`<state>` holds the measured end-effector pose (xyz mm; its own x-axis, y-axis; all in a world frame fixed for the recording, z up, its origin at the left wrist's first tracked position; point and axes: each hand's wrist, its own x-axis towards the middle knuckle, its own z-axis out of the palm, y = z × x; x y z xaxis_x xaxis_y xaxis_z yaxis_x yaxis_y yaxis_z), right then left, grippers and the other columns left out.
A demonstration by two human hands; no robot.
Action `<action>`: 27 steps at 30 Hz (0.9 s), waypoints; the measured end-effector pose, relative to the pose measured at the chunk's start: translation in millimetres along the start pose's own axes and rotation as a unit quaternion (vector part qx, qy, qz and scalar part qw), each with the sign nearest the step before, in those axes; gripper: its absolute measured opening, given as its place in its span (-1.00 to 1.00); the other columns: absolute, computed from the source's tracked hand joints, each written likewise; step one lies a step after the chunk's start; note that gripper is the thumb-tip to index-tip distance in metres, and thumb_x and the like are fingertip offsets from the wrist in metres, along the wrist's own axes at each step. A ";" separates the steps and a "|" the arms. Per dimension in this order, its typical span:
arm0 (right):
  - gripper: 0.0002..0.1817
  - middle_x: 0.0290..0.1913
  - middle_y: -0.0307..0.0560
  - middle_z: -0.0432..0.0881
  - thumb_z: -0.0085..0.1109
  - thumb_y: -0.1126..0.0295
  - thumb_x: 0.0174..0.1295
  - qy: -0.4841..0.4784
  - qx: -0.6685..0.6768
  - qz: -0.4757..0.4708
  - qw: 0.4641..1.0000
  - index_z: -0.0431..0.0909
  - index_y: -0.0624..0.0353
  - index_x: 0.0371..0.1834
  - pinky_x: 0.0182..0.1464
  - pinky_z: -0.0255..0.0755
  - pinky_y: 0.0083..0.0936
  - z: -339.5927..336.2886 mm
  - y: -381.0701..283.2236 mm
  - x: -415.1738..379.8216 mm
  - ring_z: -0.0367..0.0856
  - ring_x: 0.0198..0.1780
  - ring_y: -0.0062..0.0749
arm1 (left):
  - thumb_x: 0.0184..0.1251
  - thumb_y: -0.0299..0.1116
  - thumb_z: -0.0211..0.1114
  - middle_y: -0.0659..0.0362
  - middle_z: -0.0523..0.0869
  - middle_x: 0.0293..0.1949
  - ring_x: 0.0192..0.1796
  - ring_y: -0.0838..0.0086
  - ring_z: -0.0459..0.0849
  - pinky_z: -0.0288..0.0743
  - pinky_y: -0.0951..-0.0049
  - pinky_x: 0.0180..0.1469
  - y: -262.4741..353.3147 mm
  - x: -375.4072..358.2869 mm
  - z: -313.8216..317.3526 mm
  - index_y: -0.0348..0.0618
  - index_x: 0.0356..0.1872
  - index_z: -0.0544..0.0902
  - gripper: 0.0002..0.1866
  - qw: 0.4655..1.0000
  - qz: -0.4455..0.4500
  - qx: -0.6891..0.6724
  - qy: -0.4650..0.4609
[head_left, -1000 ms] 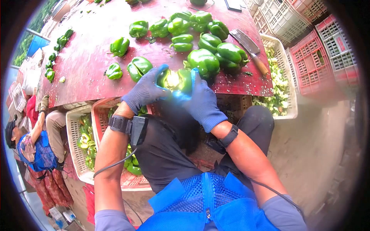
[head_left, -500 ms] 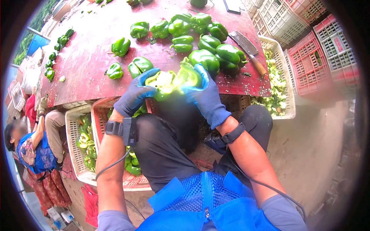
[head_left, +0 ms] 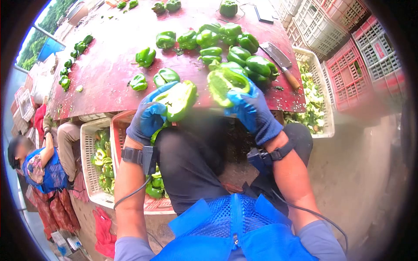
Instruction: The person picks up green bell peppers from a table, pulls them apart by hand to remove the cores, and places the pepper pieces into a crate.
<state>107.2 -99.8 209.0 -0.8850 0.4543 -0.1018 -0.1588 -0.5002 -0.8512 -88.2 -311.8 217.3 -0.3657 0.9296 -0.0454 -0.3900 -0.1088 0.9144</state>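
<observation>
My left hand (head_left: 149,116), in a blue-coated glove, grips a green bell pepper half (head_left: 182,101) whose pale core and seeds face up. In my right hand (head_left: 253,108), gloved the same way, is the other pepper half (head_left: 223,85), its hollow green inside showing. The two halves are apart, held above my knees at the near edge of the red table (head_left: 109,93). A whole green pepper (head_left: 166,77) lies just beyond my left hand. Several more peppers (head_left: 261,66) are grouped behind my right hand, beside a cleaver (head_left: 278,58) with a wooden handle.
Below the table's left side stand a white crate (head_left: 90,163) and a red crate (head_left: 150,208) holding cut peppers. A crate of pale green scraps (head_left: 314,102) is at the right, near stacked crates (head_left: 348,80). Another person (head_left: 48,163) sits at far left.
The pepper has come apart into two separate halves. My hands have moved away from each other, each with one half. The view has shifted slightly.
</observation>
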 end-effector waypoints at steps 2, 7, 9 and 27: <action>-0.33 0.14 -0.05 0.58 0.29 0.48 0.16 -0.005 -0.023 -0.035 0.999 0.31 0.20 0.39 -0.32 0.64 -0.54 7.4 -19.6 -8.2 0.67 -0.18 -0.48 | 0.08 -0.35 0.29 -0.05 0.47 0.35 0.35 0.29 0.50 0.39 0.36 0.38 8.2 -18.5 0.2 -0.47 0.41 0.25 -0.18 0.998 0.021 -0.041 0.042; -0.37 0.12 -0.07 0.58 0.30 0.49 0.16 -0.033 -0.099 -0.059 0.993 0.38 0.20 0.35 -0.31 0.66 -0.49 29.1 -29.5 -15.7 0.67 -0.19 -0.43 | 0.00 -0.35 0.35 -0.05 0.44 0.36 0.38 0.25 0.47 0.32 0.30 0.43 28.1 -84.2 13.8 -0.48 0.43 0.20 -0.09 0.986 0.098 -0.029 0.131; -0.38 0.14 -0.08 0.57 0.26 0.44 0.21 -0.080 -0.133 -0.049 0.987 0.36 0.22 0.38 -0.25 0.65 -0.50 47.9 -32.8 -15.8 0.65 -0.15 -0.47 | 0.02 -0.33 0.34 -0.04 0.44 0.36 0.37 0.27 0.47 0.31 0.32 0.43 24.9 -119.6 3.7 -0.47 0.42 0.24 -0.12 0.975 0.136 0.023 0.176; -0.38 0.01 -0.01 0.68 0.39 0.26 0.18 -0.243 -0.529 -0.106 0.806 0.46 0.22 0.30 0.00 0.57 -0.45 175.1 4.6 -47.6 0.67 -0.07 -0.44 | -0.01 -0.41 0.26 0.03 0.46 0.35 0.38 0.36 0.43 0.22 0.38 0.45 20.5 -254.3 49.0 -0.43 0.40 0.32 -0.19 0.898 0.168 0.180 0.365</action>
<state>72.0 -252.7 300.1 -0.9948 -0.0240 0.0990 -0.0947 0.5766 -0.8115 38.1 -533.1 267.3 -0.9197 0.3721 0.1251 0.0956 -0.0966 0.9907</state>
